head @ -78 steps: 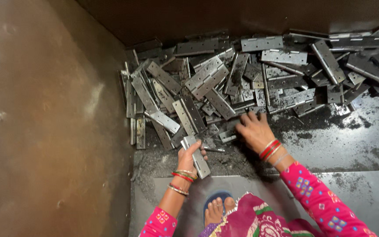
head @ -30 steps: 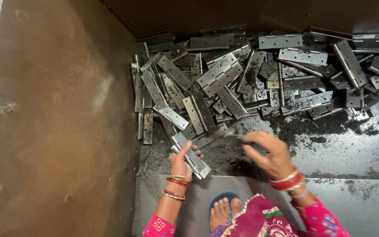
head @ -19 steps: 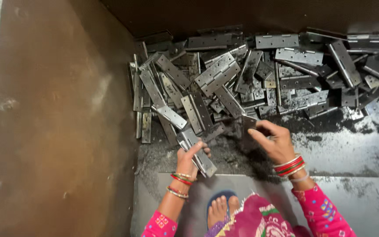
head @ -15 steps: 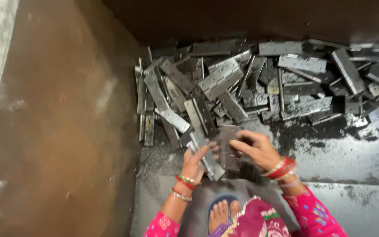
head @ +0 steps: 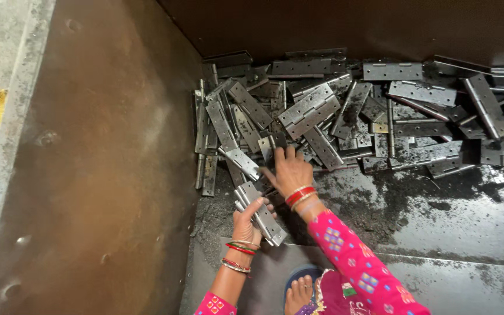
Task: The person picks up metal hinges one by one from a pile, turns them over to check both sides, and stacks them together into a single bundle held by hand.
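Several flat steel hinges already sit squared together as a small stack (head: 259, 213) in our left hand (head: 247, 221), low in the view just above our bare foot (head: 296, 294); the fingers are clenched round the stack's long edges, and it tilts down toward the right. Just beyond it, our right hand (head: 290, 170) lies palm down with fingers spread on the near edge of the hinge pile (head: 345, 116), touching loose pieces; we cannot tell whether it has actually pinched one yet.

To do this step well, in our judgement, we should choose a hinge lying flat and free on top, not one wedged under its neighbours, and lift it by the long edges so the leaves stay folded. We would keep the left grip firm but leave the top face of the stack exposed, so the new piece can slide on with knuckles aligned.

The floor (head: 438, 216) between us and the pile is coated in dark gritty dust, which may make the metal slippery. Farther back the pile runs against the dark rear wall (head: 345, 26).
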